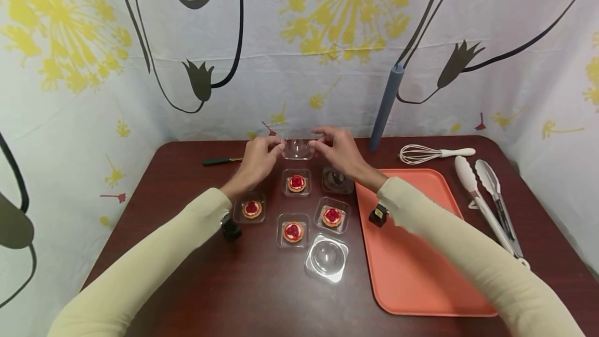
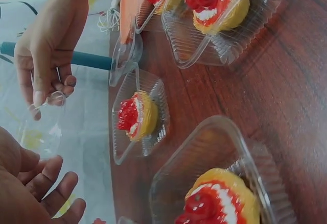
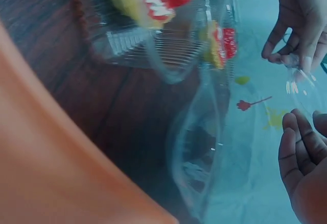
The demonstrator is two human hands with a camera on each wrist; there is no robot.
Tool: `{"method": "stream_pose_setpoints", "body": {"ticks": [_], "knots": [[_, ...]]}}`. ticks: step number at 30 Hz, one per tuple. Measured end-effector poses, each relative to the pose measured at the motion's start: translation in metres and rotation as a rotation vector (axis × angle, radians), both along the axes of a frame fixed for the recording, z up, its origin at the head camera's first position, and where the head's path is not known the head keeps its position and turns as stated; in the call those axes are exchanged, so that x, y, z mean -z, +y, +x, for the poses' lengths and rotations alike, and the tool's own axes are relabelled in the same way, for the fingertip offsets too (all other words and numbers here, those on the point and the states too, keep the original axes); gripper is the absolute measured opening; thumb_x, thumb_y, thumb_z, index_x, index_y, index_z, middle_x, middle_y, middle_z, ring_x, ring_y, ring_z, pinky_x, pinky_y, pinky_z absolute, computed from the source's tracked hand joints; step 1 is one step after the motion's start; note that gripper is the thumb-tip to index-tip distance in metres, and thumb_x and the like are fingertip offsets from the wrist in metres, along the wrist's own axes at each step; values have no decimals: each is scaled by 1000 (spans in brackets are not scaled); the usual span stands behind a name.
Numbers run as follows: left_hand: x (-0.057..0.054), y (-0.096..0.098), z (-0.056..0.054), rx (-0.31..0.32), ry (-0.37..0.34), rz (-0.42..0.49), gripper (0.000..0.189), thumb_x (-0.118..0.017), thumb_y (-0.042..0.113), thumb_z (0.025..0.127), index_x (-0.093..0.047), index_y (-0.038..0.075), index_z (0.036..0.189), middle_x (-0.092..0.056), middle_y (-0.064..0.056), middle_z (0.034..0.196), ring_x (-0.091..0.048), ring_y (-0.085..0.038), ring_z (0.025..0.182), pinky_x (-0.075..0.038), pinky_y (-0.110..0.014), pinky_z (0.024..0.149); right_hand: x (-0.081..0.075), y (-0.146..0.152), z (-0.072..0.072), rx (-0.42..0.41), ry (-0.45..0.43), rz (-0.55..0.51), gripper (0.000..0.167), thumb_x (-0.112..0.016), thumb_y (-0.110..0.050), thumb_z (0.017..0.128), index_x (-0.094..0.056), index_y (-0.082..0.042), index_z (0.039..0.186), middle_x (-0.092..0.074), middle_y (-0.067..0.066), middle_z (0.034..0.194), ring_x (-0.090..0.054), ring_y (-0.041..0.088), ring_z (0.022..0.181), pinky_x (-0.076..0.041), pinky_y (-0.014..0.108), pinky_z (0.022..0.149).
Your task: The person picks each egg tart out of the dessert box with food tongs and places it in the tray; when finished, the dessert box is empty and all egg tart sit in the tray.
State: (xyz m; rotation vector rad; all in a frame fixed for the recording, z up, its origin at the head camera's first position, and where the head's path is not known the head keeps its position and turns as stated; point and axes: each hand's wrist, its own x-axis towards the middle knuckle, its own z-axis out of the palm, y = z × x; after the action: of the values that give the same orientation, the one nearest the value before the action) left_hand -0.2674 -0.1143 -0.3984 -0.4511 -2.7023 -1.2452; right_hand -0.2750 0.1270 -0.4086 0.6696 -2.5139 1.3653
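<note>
Both hands (image 1: 256, 161) (image 1: 345, 152) hold lid (image 1: 297, 150) edges above the table (image 1: 224, 285).

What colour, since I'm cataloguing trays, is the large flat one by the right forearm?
The tray is plain coral-orange; it shows best in the head view.

Has pale, patterned cloth (image 1: 262, 100) for walls, spread behind and down both sides of a dark reddish-brown table (image 1: 210, 295). Carries on that cloth large yellow flower bursts (image 1: 351, 4), long dark curving stems (image 1: 241, 14), grey-green tulip-like buds (image 1: 200, 81) and small red sprigs (image 1: 480, 125). Shows soft wrinkles and a faint horizontal crease across the back. Rounds off at the table's far corners, with streaky wood grain on top. Gleams softly under diffuse light, and takes on a bluish tint over the cloth in both wrist views.
</note>
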Motion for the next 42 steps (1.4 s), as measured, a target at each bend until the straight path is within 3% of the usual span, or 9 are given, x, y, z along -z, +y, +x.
{"method": "stream_pose_setpoints", "body": {"ticks": [5, 10, 15, 25, 35, 42], "knots": [[9, 6, -4, -22, -38, 50, 22, -69, 10, 109, -78, -2, 125, -81, -12, 90, -77, -29, 86, -54, -34, 78, 13, -1, -4, 31, -28, 16, 39, -75, -8, 106, -69, 3, 143, -81, 11, 90, -75, 24, 75, -52, 30, 63], [17, 9, -5, -67, -48, 37, 26, -75, 10, 106, -77, -1, 130, -82, -10, 88, -78, -27, 84, -55, -36, 78, 20, -1, -8, 34, -87, 43, 39, -74, -9, 107, -68, 5, 143, -79, 12, 89, -76, 32, 77, -52, 30, 64], [24, 11, -7, -109, -51, 4, 28, -78, 12, 103, -78, 1, 128, -82, -12, 93, -78, -28, 87, -60, -42, 84, 22, -2, -13, 34, -106, 74, 35, -76, -8, 105, -71, 6, 138, -79, 11, 88, -71, 24, 73, -51, 30, 66], [34, 13, -15, -134, -84, -77, 23, -78, 14, 103, -78, 1, 122, -82, -11, 94, -78, -28, 90, -51, -48, 99, 28, -3, -21, 25, -120, 199, 33, -74, -7, 104, -73, 8, 134, -78, 12, 86, -63, 15, 67, -49, 30, 66], [38, 13, -19, -116, -118, -137, 20, -76, 13, 103, -79, 0, 118, -79, -13, 94, -75, -27, 88, -59, -41, 83, 32, -6, -21, 32, -177, 275, 37, -73, -9, 105, -71, 7, 139, -81, 10, 89, -70, 17, 67, -59, 38, 72], [42, 14, -20, -109, -117, -164, 21, -76, 13, 103, -80, 0, 118, -80, -14, 98, -75, -28, 92, -60, -42, 87, 34, -8, -21, 33, -193, 308, 39, -73, -10, 106, -69, 9, 141, -82, 12, 93, -73, 17, 68, -62, 39, 74]]}}
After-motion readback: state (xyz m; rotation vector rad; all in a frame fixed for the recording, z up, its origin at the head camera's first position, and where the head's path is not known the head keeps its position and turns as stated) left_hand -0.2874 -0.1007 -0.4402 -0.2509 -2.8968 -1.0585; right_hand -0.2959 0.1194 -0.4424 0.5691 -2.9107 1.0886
